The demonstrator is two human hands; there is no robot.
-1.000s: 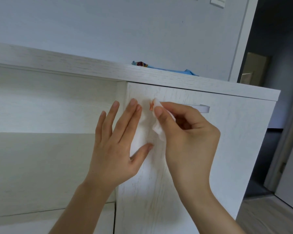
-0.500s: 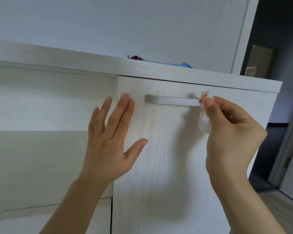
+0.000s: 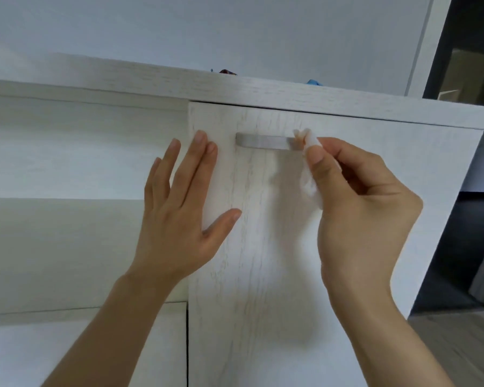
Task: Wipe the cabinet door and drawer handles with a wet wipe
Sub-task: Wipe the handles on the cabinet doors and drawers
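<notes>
A white wood-grain cabinet door carries a horizontal silver bar handle near its top. My right hand pinches a crumpled white wet wipe between thumb and fingers and presses it round the handle's right end. My left hand lies flat, fingers straight, against the door's left edge, just left of the handle.
The cabinet top overhangs the door; a blue item and a dark red one peek over it. An open white shelf recess lies to the left. A dark doorway and wood floor are at the right.
My right hand slid the wipe along the handle from its left end to its right end, then slightly back left. My left hand stayed flat on the door.
</notes>
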